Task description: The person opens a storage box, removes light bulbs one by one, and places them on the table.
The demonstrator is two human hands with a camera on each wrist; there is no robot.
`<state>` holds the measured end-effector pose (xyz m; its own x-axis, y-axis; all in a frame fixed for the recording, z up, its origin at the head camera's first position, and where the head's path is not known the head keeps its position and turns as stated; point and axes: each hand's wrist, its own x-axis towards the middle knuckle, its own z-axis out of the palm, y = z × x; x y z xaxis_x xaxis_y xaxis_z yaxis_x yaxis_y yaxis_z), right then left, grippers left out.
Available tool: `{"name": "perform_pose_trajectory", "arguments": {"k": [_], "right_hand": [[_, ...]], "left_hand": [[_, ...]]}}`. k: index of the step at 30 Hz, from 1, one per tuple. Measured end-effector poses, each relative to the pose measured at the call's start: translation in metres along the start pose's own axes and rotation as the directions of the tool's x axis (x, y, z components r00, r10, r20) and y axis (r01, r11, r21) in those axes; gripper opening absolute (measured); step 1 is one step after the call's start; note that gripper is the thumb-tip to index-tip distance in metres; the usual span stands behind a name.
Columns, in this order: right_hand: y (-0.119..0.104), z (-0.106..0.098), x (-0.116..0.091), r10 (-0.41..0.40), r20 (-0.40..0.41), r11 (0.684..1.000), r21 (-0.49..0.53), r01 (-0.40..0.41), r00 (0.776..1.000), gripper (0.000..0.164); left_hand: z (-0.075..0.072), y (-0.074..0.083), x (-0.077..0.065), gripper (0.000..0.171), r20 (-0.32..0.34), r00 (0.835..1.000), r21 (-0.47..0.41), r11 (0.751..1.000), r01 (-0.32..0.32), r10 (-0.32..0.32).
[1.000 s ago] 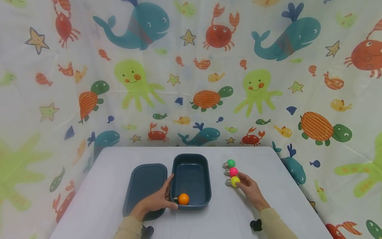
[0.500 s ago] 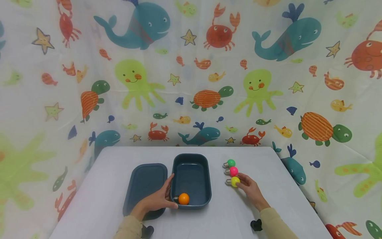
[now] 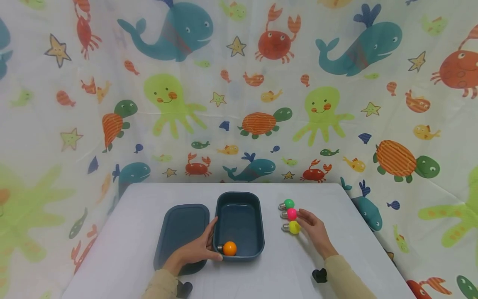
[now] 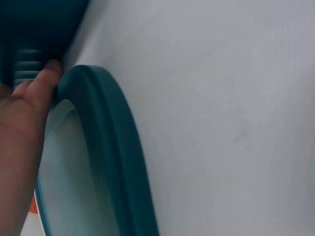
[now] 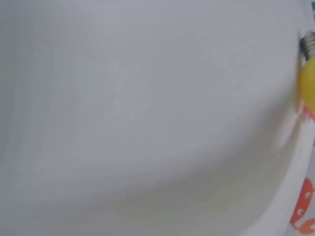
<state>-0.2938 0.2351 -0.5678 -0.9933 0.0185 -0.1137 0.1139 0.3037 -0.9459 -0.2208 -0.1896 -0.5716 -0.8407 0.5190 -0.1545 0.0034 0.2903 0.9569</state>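
In the head view, my left hand point(image 3: 196, 251) rests against the left wall of a dark blue box point(image 3: 239, 226), fingers stretched along its side and thumb at the near left corner. An orange light bulb point(image 3: 230, 248) lies inside, at that corner. To the right, green point(image 3: 289, 203), pink point(image 3: 291, 214) and yellow point(image 3: 294, 227) light bulbs lie in a column, screw bases pointing left. My right hand point(image 3: 314, 231) is just right of the pink and yellow bulbs, fingertips close beside the pink one. The right wrist view catches the yellow bulb point(image 5: 308, 86) at its edge.
A flat dark blue lid point(image 3: 183, 232) lies left of the box, partly beneath my left forearm in the head view. Small black objects sit by both sleeves, one of them a dark lump point(image 3: 319, 275) on the right. A curtain point(image 3: 239, 91) with sea animals hangs behind the white table point(image 3: 269, 274).
My right hand has moved slightly away from me, from the yellow bulb to beside the pink one. The left hand and the box have stayed put.
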Motion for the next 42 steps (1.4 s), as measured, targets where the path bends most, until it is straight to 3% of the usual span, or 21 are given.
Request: {"name": "perform_pose_trajectory", "arguments": {"k": [15, 21, 33, 42], "right_hand": [[-0.049, 0.022, 0.011, -0.069, 0.035, 0.998, -0.009, 0.070, 0.997, 0.052], [-0.068, 0.034, 0.012, -0.087, 0.066, 0.996, -0.011, 0.088, 0.994, 0.058], [-0.096, 0.056, 0.013, -0.170, 0.154, 0.968, -0.160, 0.194, 0.973, 0.065], [-0.107, 0.076, 0.008, -0.185, 0.166, 0.935, -0.274, 0.225, 0.969, 0.053]], "left_hand": [[-0.003, -0.001, 0.000, 0.120, -0.001, 1.000, -0.001, 1.000, -0.004, 0.004], [-0.006, -0.001, 0.000, 0.120, 0.002, 1.000, 0.000, 1.000, -0.005, 0.005], [-0.008, -0.005, 0.003, 0.120, 0.011, 1.000, -0.019, 1.000, -0.015, 0.015], [-0.008, -0.004, 0.002, 0.120, 0.010, 1.000, -0.014, 1.000, -0.016, 0.016]]}}
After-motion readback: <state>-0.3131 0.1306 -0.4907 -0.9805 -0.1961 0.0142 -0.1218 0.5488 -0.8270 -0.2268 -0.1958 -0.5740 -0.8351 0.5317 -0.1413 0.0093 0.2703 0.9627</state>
